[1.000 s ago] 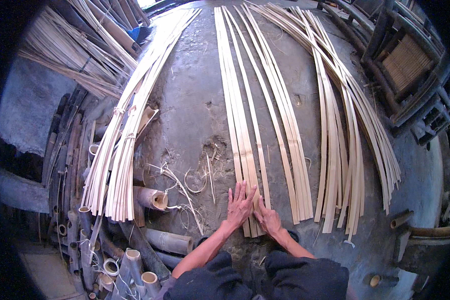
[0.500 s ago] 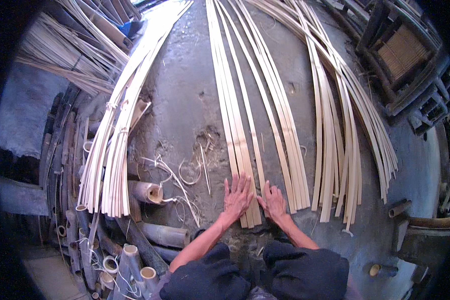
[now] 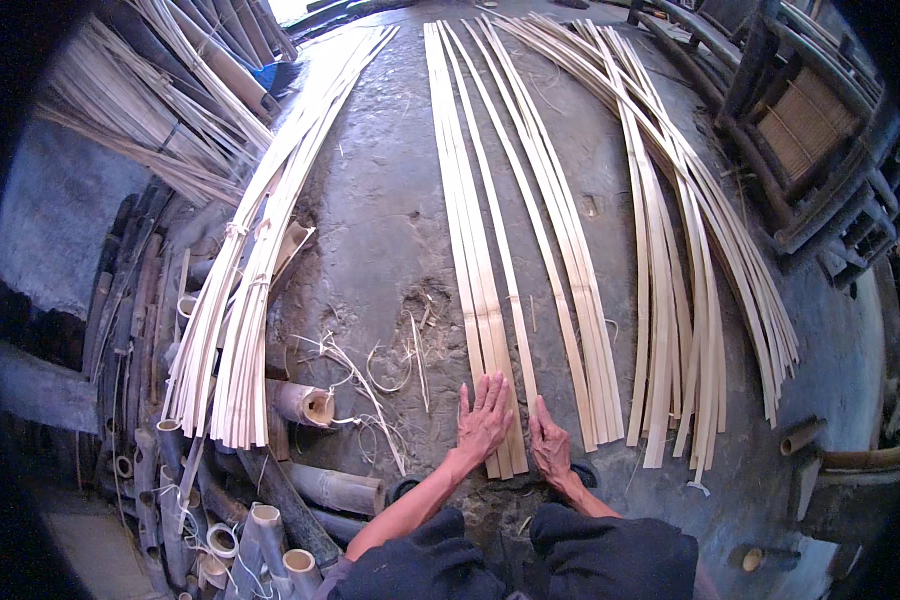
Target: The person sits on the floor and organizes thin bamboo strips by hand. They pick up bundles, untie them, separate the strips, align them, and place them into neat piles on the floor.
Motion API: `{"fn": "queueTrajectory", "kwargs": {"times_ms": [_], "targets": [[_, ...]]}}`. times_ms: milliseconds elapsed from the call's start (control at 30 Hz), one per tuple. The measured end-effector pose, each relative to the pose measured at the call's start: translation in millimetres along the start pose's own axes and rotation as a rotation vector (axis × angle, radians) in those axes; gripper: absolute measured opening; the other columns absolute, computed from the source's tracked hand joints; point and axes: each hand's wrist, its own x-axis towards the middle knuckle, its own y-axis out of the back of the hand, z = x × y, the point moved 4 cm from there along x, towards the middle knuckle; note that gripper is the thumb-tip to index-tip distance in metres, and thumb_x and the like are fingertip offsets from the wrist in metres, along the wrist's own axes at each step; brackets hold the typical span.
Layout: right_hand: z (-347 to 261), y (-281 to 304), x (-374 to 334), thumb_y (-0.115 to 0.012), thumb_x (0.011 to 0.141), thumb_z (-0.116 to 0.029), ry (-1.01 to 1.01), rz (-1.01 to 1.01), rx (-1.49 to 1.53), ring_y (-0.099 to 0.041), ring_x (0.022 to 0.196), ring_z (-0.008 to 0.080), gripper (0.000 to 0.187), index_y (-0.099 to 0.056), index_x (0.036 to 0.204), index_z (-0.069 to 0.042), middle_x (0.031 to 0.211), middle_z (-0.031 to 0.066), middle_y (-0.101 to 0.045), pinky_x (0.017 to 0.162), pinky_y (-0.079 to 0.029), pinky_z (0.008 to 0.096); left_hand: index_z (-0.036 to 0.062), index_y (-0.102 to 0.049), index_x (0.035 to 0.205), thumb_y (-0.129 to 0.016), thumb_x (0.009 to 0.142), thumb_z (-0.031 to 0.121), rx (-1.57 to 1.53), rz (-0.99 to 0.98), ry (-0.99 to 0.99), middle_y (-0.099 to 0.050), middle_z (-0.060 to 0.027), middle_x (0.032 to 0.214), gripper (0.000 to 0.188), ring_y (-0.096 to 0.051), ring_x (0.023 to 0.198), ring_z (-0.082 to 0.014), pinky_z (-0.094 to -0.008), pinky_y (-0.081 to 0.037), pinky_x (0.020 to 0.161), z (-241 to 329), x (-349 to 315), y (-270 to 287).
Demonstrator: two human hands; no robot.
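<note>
Just plain, pale strips (image 3: 473, 270) at both hands (image 3: 483, 430), on grey floor (image 3: 380, 220).

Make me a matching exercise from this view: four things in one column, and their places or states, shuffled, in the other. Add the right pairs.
Things
1) left hand
2) right hand
3) tied strip bundles
4) dark frame with a woven panel

Places or states
a) in the upper right of the picture
b) laid flat over the side-by-side pale strips
c) to the left of the floor's middle, knotted partway along
d) at the near end of the lone strip, its fingers partly curled

Right pairs: 1-b, 2-d, 3-c, 4-a
</note>
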Motion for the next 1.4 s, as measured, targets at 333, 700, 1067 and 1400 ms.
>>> {"fn": "queueTrajectory", "kwargs": {"times_ms": [333,700,1067,1400], "targets": [[-25,5,-6,-0.049,0.097,-0.02,0.015,0.025,0.108,-0.067,0.078,0.0329,0.043,-0.045,0.138,-0.006,0.098,0.0252,-0.064,0.065,-0.051,0.0382,-0.0015,-0.047,0.124,-0.051,0.097,0.021,-1.078,0.059,0.278,-0.064,-0.0171,0.103,0.035,-0.064,0.096,-0.0247,-0.0341,-0.05,0.084,22,27,52],[-52,-4,-4,-0.048,0.098,-0.013,0.059,-0.237,0.394,-0.063,0.069,0.0176,0.035,-0.053,0.132,-0.008,0.084,0.0135,-0.063,0.061,-0.051,0.0322,-0.001,-0.053,0.101,-0.04,0.102,0.021,-1.261,0.392,0.551,-0.052,-0.0014,0.067,0.026,-0.051,0.055,-0.009,-0.0268,-0.045,0.05,0,21,58],[37,60,46,-0.066,0.082,-0.018,0.093,0.04,-0.657,-0.053,0.097,0.0351,0.048,-0.05,0.124,0.0,0.106,0.0186,-0.05,0.081,-0.046,0.0442,0.0028,-0.056,0.104,-0.038,0.102,0.022,-1.147,0.364,0.704,-0.048,-0.0002,0.061,0.027,-0.046,0.048,-0.0083,-0.0257,-0.039,0.043,-50,-16,32],[40,56,51,-0.065,0.081,-0.015,0.183,0.01,-0.678,-0.054,0.092,0.0289,0.039,-0.058,0.118,-0.005,0.093,0.0098,-0.054,0.077,-0.046,0.0418,0.0022,-0.051,0.087,-0.038,0.101,0.02,-1.064,0.339,0.713,-0.049,-0.0014,0.057,0.026,-0.049,0.046,-0.011,-0.0289,-0.04,0.042,-72,-19,25]]}}
